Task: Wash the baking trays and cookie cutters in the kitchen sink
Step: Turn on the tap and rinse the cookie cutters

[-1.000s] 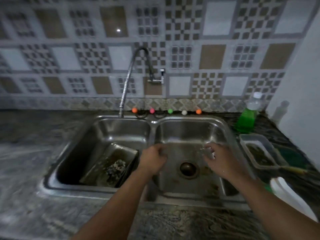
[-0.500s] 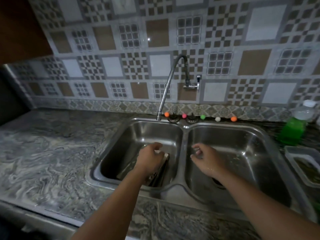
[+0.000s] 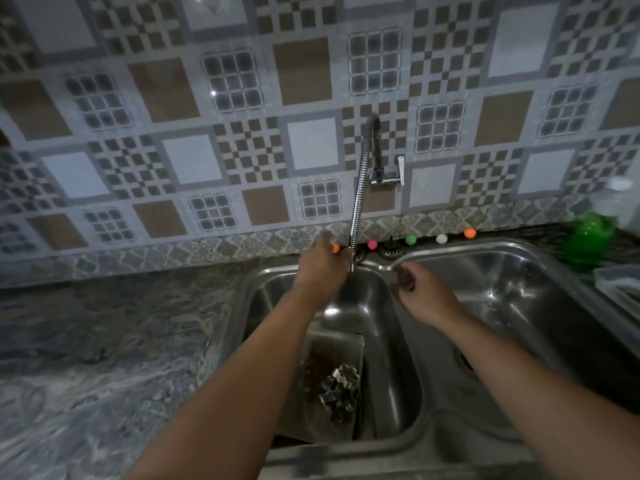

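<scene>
A dirty metal baking tray (image 3: 332,355) leans in the left basin of the double steel sink (image 3: 391,441), with several metal cookie cutters (image 3: 337,389) piled on it. My left hand (image 3: 320,268) is raised at the lower end of the flexible chrome faucet hose (image 3: 358,188) and grips it near the nozzle. My right hand (image 3: 424,296) hovers over the divider between the basins, wet, fingers loosely curled, holding nothing. My left forearm hides part of the tray.
A green dish soap bottle (image 3: 588,240) stands at the right, beside a clear plastic container (image 3: 620,289). Small coloured balls (image 3: 410,239) line the sink's back ledge. The faucet handle (image 3: 401,170) is on the tiled wall. Marbled countertop (image 3: 104,341) spreads to the left.
My left hand has risen from the tray in the left basin to the faucet hose end. My right hand has shifted up to the divider. The view has tilted upward.
</scene>
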